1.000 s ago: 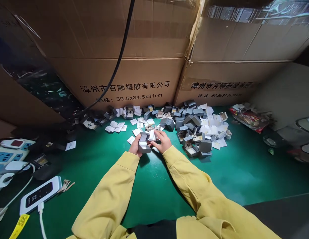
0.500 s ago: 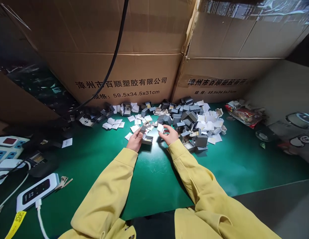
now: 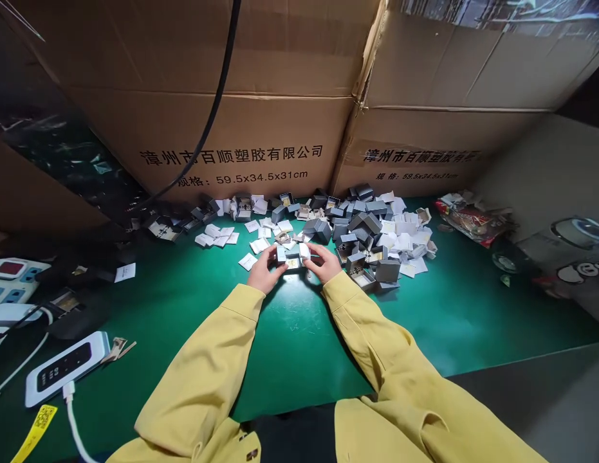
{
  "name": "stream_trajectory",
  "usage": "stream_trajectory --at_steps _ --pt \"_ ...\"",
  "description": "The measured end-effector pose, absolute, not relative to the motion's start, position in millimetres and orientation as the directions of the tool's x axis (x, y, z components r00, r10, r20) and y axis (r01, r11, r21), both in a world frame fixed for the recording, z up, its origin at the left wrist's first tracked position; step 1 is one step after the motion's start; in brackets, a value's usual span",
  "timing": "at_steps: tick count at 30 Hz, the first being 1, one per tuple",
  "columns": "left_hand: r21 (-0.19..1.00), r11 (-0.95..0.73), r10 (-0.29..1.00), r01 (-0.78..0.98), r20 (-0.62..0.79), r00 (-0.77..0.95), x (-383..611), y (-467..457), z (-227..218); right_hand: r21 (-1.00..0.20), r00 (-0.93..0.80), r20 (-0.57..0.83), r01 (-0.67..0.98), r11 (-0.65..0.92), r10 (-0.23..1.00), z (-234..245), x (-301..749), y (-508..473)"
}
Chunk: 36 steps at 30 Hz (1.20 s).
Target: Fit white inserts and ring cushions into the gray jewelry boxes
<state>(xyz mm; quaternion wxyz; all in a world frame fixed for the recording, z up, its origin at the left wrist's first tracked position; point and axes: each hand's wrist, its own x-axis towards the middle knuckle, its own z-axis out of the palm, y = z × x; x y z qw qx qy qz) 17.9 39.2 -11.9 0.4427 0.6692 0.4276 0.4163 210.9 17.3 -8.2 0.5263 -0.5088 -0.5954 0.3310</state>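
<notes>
grey square card-like box (image 3: 293, 263) at twelve o'clock, grasped by the left hand (image 3: 264, 271), looks opened, a small white block (image 3: 304, 251) apparently out, pinched by the right hand (image 3: 325, 263), closing seemingly left.

A single head-worn camera looks forward and down, close over the flat green worktop (image 3: 299, 347), yellow cloth sleeves (image 3: 202, 366) entering from six o'clock, brown cardboard cartons (image 3: 207, 125) facing it at twelve.

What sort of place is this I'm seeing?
Likely a workshop or stockroom: a green worktable strewn with small grey boxes and white pieces, with large cardboard cartons behind.
</notes>
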Motion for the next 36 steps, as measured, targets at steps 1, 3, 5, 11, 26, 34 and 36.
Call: stream_trajectory --at_steps 1,3,5,11,26,34,36 --pt "0.941 -0.252 0.937 0.225 0.18 0.298 17.3 39.2 -11.8 -0.924 0.074 0.31 0.258 0.282 0.948 -8.5 209.5 17.7" --pt "0.931 -0.264 0.931 0.251 0.178 0.318 16.7 39.3 -11.5 -0.907 0.081 0.344 0.286 0.309 0.936 -8.7 205.4 18.5" --pt "0.929 -0.261 0.931 0.263 0.17 0.322 16.9 39.2 -10.8 -0.877 0.07 0.375 0.35 0.33 0.924 -8.9 200.1 19.4" --pt "0.922 -0.261 0.937 0.287 0.17 0.304 19.9 37.7 -7.1 -0.742 -0.022 0.44 0.554 0.377 0.898 -13.7 191.6 20.9" --pt "0.89 -0.338 0.913 0.305 0.232 0.334 18.0 39.4 -12.6 -0.546 -0.223 0.549 0.634 0.548 0.805 -17.6 198.9 19.3" --pt "0.878 -0.365 0.898 0.309 0.244 0.366 17.9 38.0 -10.3 -0.596 -0.156 0.516 0.642 0.483 0.842 -16.2 201.9 19.5" --pt "0.872 -0.377 0.894 0.312 0.254 0.37 18.3 37.4 -8.5 -0.567 -0.182 0.526 0.653 0.502 0.831 -15.7 203.2 20.3"
